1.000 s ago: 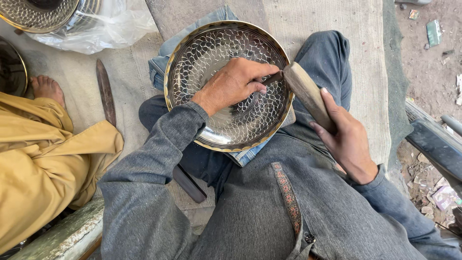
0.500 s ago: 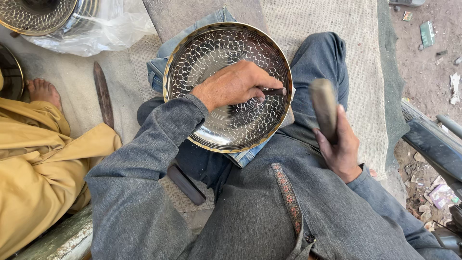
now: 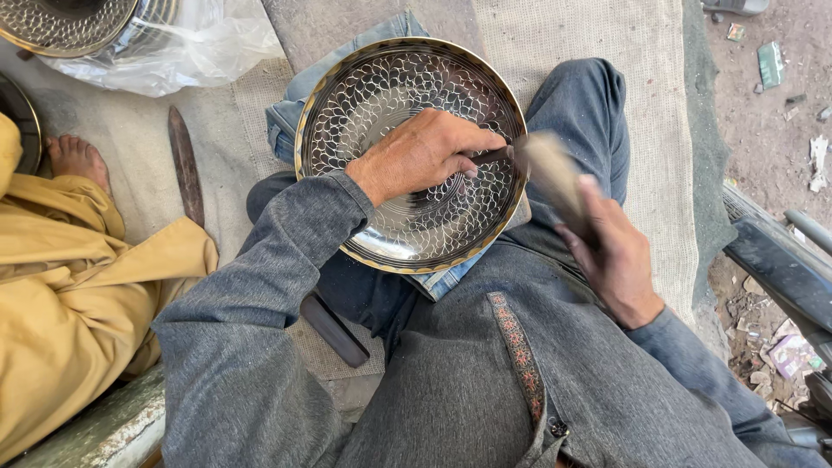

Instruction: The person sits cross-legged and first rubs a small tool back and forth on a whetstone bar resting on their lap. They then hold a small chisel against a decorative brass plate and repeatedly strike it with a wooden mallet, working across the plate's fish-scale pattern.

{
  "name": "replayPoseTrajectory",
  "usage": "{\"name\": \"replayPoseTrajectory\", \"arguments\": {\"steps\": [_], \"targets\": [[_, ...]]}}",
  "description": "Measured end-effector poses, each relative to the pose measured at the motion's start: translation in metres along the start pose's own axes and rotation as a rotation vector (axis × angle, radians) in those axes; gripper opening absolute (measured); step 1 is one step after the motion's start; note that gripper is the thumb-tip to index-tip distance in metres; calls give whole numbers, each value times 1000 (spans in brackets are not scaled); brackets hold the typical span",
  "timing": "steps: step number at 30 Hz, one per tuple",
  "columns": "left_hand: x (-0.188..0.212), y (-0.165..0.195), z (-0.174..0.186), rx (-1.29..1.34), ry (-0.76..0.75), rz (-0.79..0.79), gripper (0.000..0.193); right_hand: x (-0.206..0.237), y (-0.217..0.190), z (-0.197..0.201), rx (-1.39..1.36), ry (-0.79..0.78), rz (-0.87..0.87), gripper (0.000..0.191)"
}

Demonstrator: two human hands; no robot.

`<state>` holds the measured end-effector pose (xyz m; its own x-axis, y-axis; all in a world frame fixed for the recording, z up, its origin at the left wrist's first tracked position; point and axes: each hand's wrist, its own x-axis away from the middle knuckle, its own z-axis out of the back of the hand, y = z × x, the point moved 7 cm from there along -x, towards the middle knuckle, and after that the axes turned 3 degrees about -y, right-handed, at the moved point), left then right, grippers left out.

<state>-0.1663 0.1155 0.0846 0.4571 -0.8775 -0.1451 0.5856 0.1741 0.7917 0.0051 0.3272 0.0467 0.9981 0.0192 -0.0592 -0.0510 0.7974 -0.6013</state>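
Mid-frame, the left hand [image 3: 422, 156] pins a punch [image 3: 490, 156] on the plate [image 3: 381, 87]; the right hand's [image 3: 620, 260] closed grip has swung its mallet [image 3: 555, 178] down, mid-strike and blurred.

Soft daylight, sharp pic; mallet [image 3: 555, 178] motion-blurred, plate [image 3: 347, 130] glints.

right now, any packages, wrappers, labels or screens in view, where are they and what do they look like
Clear plastic bag: top left on the mat, crumpled and see-through, around a stack of metal plates.
Small green wrapper: top right on the dirt, flat and rectangular.
Pale paper scraps: right edge on the dirt, torn and whitish.
Printed scrap: lower right among rubble, pale with pinkish marks.
No screens or signs.
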Motion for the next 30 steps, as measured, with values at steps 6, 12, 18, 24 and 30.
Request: {"name": "replayPoseTrajectory", "arguments": {"steps": [6,12,18,24,30], "targets": [[15,-9,1,26,151,79,42,-35,-20,17,-45,-66,4,82],[29,-21,-7,33,223,297,40,-67,-31,27,20,-286,-113,77],[46,-21,-9,-28,424,330,45,-99,-60,50,-241,-145,201,79],[55,-24,-12,-6,493,333,47,-124,-64,46,228,-418,192,78],[56,-27,-15,-3,518,368,47,-133,-81,53,271,-378,321,76]]}}
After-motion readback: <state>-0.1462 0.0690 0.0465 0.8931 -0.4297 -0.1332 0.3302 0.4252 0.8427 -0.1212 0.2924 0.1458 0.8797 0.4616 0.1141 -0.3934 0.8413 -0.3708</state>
